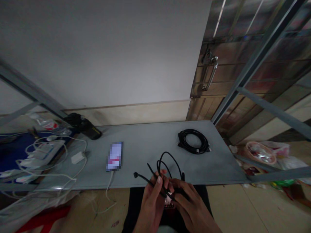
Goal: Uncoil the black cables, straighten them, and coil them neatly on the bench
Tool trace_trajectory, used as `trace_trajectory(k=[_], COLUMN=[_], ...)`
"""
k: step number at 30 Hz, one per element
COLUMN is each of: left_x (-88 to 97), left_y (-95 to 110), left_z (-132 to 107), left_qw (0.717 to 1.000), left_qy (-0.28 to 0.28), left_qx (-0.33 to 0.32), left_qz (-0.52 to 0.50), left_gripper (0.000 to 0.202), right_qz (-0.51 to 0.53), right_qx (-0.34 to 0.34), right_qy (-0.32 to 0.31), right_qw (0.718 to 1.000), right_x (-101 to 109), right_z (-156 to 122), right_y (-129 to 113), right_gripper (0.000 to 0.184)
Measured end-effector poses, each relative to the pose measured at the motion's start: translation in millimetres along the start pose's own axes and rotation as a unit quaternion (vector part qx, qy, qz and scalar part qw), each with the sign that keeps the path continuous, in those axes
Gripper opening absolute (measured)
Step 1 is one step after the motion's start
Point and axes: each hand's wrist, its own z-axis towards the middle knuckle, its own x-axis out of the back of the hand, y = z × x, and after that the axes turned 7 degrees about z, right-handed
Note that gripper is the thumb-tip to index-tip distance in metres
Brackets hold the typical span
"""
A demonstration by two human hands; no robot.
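Both hands are close together over the near edge of the grey table (pixel 150 136), working on one black cable (pixel 167 153). My left hand (pixel 154 192) is closed on the cable, its thumb pressed along the strands; one end with a small plug sticks out to the left. My right hand (pixel 186 197) also grips the cable, its fingers bent around the lower strands. Loose loops rise above the fingers. A second black cable, a neat coil (pixel 193 152), lies flat on the table beyond my right hand.
Left on the table are a phone (pixel 114 156) with a white cord, a charger (pixel 77 157), a black bottle (pixel 89 129) and a power strip (pixel 45 153) with tangled white cords. Metal posts (pixel 243 74) frame both ends. A pink basket (pixel 261 152) stands at the right.
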Motion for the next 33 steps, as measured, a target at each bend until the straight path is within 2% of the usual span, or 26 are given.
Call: trace_trajectory(k=[2,5,9,11,13,15,17,19,21,23,25,28,30,33], left_x=[-1.4,-1.5,-0.4,-0.2,0.1,1.0,3.2,7.0,12.7,19.9,27.1,34.3,34.9,31.7], left_y=[0,5,17,23,27,29,27,23,18,13,11,9,9,6], left_z=[2,0,-9,-11,-12,-12,-11,-10,-9,-9,-9,-9,-10,-8], left_qw=[1.000,0.997,0.993,0.994,0.995,0.994,0.993,0.992,0.993,0.996,0.998,0.997,0.995,0.989], left_qy=[0.019,0.065,0.101,0.085,0.058,0.034,0.015,-0.003,-0.019,-0.025,-0.025,-0.027,-0.046,-0.084], left_qx=[-0.001,0.005,0.014,0.001,-0.017,-0.024,-0.020,-0.008,0.004,0.024,0.046,0.061,0.060,0.047], left_qz=[-0.012,-0.028,-0.053,-0.062,-0.077,-0.098,-0.115,-0.122,-0.114,-0.084,-0.039,0.024,0.060,0.112], left_gripper=[0.048,0.052,0.045,0.044,0.049,0.054,0.056,0.060,0.064,0.066,0.065,0.063,0.063,0.064], right_qz=[-0.012,-0.010,0.003,0.022,0.063,0.141,0.263,0.391,0.472,0.491,0.465,0.405,0.367,0.333], right_qx=[0.004,0.006,-0.049,-0.103,-0.161,-0.222,-0.273,-0.310,-0.335,-0.360,-0.378,-0.392,-0.401,-0.420], right_qy=[0.001,0.016,0.097,0.153,0.188,0.189,0.157,0.120,0.099,0.103,0.115,0.111,0.122,0.148], right_qw=[1.000,1.000,0.994,0.983,0.967,0.946,0.912,0.858,0.809,0.787,0.792,0.819,0.830,0.831], right_x=[-3,-13,-34,-45,-54,-59,-61,-60,-58,-55,-52,-46,-42,-40], right_z=[-1,-6,-23,-32,-40,-46,-48,-46,-42,-37,-32,-28,-28,-33], right_y=[1,4,15,22,27,29,27,22,15,7,2,1,2,3], right_gripper=[0.045,0.031,0.015,0.029,0.054,0.076,0.086,0.087,0.083,0.074,0.068,0.070,0.072,0.071])
